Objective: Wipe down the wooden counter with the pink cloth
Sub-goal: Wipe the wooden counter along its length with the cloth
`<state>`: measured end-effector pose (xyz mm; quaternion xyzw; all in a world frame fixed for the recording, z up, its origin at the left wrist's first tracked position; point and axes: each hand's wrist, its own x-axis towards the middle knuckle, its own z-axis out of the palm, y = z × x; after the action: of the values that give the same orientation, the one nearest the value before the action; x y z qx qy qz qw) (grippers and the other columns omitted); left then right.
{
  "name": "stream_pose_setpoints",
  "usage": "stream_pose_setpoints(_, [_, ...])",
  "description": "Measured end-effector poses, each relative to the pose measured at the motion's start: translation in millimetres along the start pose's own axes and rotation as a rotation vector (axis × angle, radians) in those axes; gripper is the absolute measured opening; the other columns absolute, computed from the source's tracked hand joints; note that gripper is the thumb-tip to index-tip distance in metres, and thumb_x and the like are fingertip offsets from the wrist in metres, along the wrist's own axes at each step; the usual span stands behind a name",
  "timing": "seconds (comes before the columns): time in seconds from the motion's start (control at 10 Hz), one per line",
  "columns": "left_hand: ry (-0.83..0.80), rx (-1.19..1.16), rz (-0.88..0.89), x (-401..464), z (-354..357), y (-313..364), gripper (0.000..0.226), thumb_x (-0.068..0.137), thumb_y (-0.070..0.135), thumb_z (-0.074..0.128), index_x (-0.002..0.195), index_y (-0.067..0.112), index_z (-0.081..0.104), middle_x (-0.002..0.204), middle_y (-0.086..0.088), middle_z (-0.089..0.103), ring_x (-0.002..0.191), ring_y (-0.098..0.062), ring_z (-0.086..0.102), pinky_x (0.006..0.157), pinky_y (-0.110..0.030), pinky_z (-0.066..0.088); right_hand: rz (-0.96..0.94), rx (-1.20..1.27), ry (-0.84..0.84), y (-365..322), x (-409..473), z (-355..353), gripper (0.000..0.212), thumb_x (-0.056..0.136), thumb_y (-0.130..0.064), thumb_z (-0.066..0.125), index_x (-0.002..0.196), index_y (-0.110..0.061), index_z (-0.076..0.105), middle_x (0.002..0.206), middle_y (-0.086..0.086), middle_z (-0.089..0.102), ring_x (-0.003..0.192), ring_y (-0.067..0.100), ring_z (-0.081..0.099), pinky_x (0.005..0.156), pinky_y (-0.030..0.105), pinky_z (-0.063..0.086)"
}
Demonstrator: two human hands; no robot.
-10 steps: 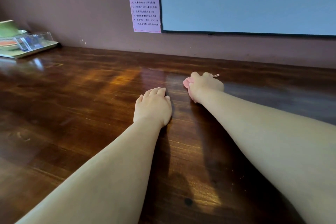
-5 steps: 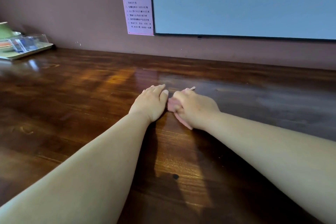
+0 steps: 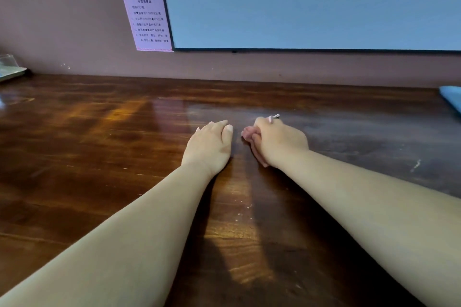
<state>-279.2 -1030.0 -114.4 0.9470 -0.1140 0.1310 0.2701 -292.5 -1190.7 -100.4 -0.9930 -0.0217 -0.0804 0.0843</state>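
Observation:
The dark wooden counter [image 3: 104,157] fills the lower view, with a duller damp-looking patch behind my hands. My right hand [image 3: 279,143] grips a bunched pink cloth [image 3: 247,133] against the counter; only small bits of the cloth show at the fingers and under the palm. A white tag sticks out at the knuckles. My left hand [image 3: 212,144] rests flat on the wood with fingers straight, a short gap left of the cloth.
A brown wall runs along the counter's back edge, with a pink notice [image 3: 147,15] and a large pale blue board [image 3: 311,2] on it. A green tray's corner [image 3: 11,73] sits at the far left. A blue object [image 3: 452,98] lies at the right edge.
My right hand with the cloth came toward me and left beside my left hand, then shifted slightly right, opening a gap. The view has turned to the right.

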Motion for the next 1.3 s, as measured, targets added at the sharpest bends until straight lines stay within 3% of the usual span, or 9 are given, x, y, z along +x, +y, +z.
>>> stream_pose_setpoints(0.2, [-0.094,0.233,0.086,1.3,7.7,0.1,0.051,0.100,0.040,0.023,0.147,0.024,0.033,0.155,0.005,0.030,0.145,-0.012,0.016,0.119,-0.037,0.007,-0.187,0.044,0.009,9.6,-24.4,5.1,0.022,0.101,-0.045,0.030,0.101,-0.028,0.043,0.115,0.005,0.054,0.094,0.032,0.060,0.065,0.036,0.036])
stream_pose_setpoints(0.3, [-0.132,0.292,0.055,1.7,8.3,-1.9,0.054,0.100,0.047,0.022,0.149,0.026,0.028,0.157,0.007,0.025,0.146,-0.011,0.012,0.119,-0.038,0.005,-0.060,-0.007,0.040,35.6,-11.8,-5.3,0.028,0.103,-0.039,0.032,0.119,-0.024,0.048,0.121,0.006,0.056,0.103,0.030,0.060,0.071,0.035,0.036])
stream_pose_setpoints(0.4, [-0.166,0.322,0.031,2.9,8.8,-1.2,0.058,0.098,0.052,0.022,0.151,0.027,0.023,0.158,0.008,0.019,0.146,-0.011,0.009,0.119,-0.038,0.003,0.112,-0.010,0.040,44.2,-2.3,-7.5,0.019,0.103,-0.033,0.035,0.113,-0.022,0.046,0.125,0.009,0.052,0.096,0.030,0.057,0.071,0.035,0.035])
stream_pose_setpoints(0.6, [-0.208,0.343,-0.019,6.1,9.1,-0.9,0.063,0.096,0.058,0.019,0.152,0.029,0.018,0.160,0.009,0.010,0.147,-0.011,0.003,0.119,-0.038,0.003,0.002,-0.004,0.037,58.5,-6.8,-9.2,0.022,0.102,-0.035,0.032,0.112,-0.025,0.048,0.121,0.004,0.054,0.104,0.029,0.058,0.072,0.036,0.036])
stream_pose_setpoints(0.7, [-0.215,0.349,-0.017,5.3,8.2,-1.4,0.063,0.096,0.058,0.019,0.152,0.029,0.018,0.160,0.009,0.009,0.147,-0.010,0.003,0.119,-0.038,0.003,0.209,-0.041,0.001,68.1,10.2,-16.2,0.021,0.104,-0.028,0.032,0.117,-0.020,0.046,0.123,0.008,0.052,0.105,0.031,0.058,0.075,0.037,0.041])
stream_pose_setpoints(0.8, [-0.216,0.355,-0.018,5.0,8.1,-0.5,0.063,0.096,0.058,0.019,0.152,0.029,0.018,0.160,0.009,0.009,0.147,-0.010,0.003,0.119,-0.038,0.003,0.224,-0.074,-0.020,64.3,12.8,-13.0,0.018,0.103,-0.026,0.038,0.119,-0.019,0.043,0.127,0.012,0.049,0.101,0.033,0.060,0.074,0.038,0.046])
stream_pose_setpoints(0.9, [-0.222,0.353,-0.011,5.7,8.1,-1.5,0.063,0.096,0.058,0.018,0.152,0.029,0.018,0.160,0.009,0.009,0.147,-0.010,0.003,0.119,-0.038,0.004,0.064,-0.047,0.028,72.5,1.6,-9.8,0.020,0.104,-0.030,0.031,0.112,-0.021,0.046,0.119,0.007,0.053,0.092,0.027,0.057,0.069,0.035,0.038])
stream_pose_setpoints(1.1, [-0.214,0.357,-0.013,6.0,9.2,-0.2,0.063,0.096,0.058,0.019,0.152,0.030,0.018,0.160,0.010,0.009,0.147,-0.010,0.003,0.119,-0.038,0.004,0.296,-0.130,-0.028,80.0,21.7,-18.4,0.025,0.103,-0.029,0.043,0.126,-0.018,0.043,0.127,0.010,0.051,0.104,0.029,0.059,0.073,0.035,0.041])
stream_pose_setpoints(1.3, [-0.213,0.351,-0.023,5.6,9.1,-0.3,0.063,0.095,0.059,0.020,0.151,0.030,0.020,0.160,0.009,0.011,0.147,-0.010,0.004,0.119,-0.038,0.004,-0.083,-0.019,0.036,63.6,-23.5,-10.2,0.025,0.103,-0.037,0.032,0.116,-0.023,0.049,0.121,0.004,0.054,0.102,0.030,0.060,0.075,0.040,0.047])
